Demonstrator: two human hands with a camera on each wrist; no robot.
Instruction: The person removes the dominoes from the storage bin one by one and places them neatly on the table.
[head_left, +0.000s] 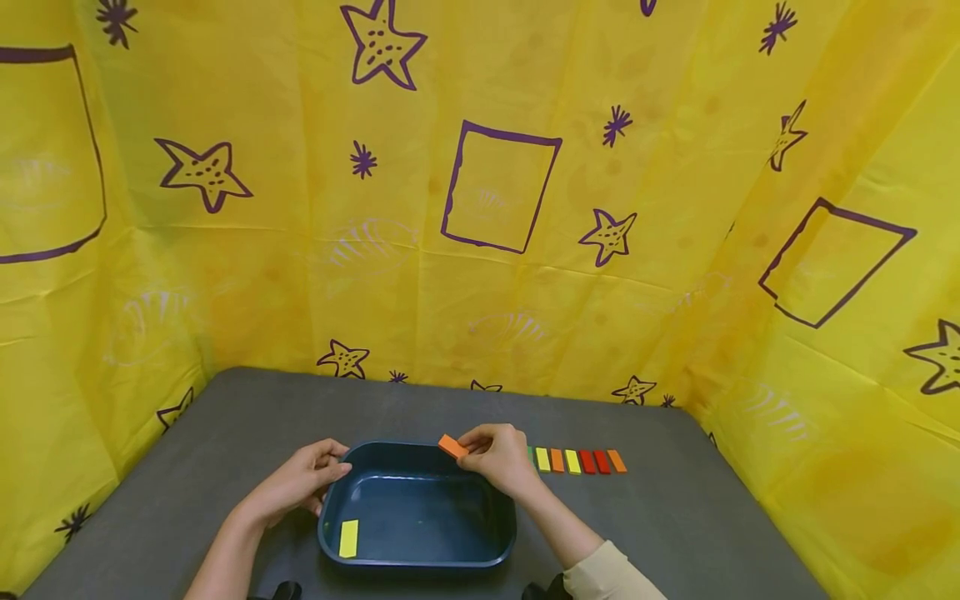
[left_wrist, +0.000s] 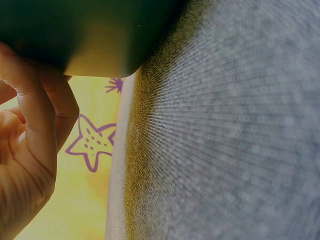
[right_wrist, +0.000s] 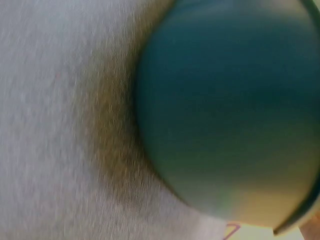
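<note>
A dark blue plastic tub (head_left: 420, 521) with rounded corners sits on the table in the head view. My left hand (head_left: 303, 477) grips its left rim, thumb at the edge and fingers along the outer wall; in the left wrist view the curled fingers (left_wrist: 37, 110) are by the tub's wall (left_wrist: 95, 40). My right hand (head_left: 498, 458) pinches an orange block (head_left: 452, 447) over the tub's far rim. On the tub's floor, near the front left corner, lies a yellow block (head_left: 348, 538). Only the tub's outer wall (right_wrist: 225, 110) fills most of the right wrist view.
Right of the tub runs a row of small blocks: a green one (head_left: 530, 455) partly hidden by my right hand, then yellow (head_left: 542, 459), orange (head_left: 557, 460), yellow, two red (head_left: 587, 462) and an orange one (head_left: 617, 461). Yellow patterned cloth (head_left: 510, 292) surrounds the grey table (head_left: 675, 525).
</note>
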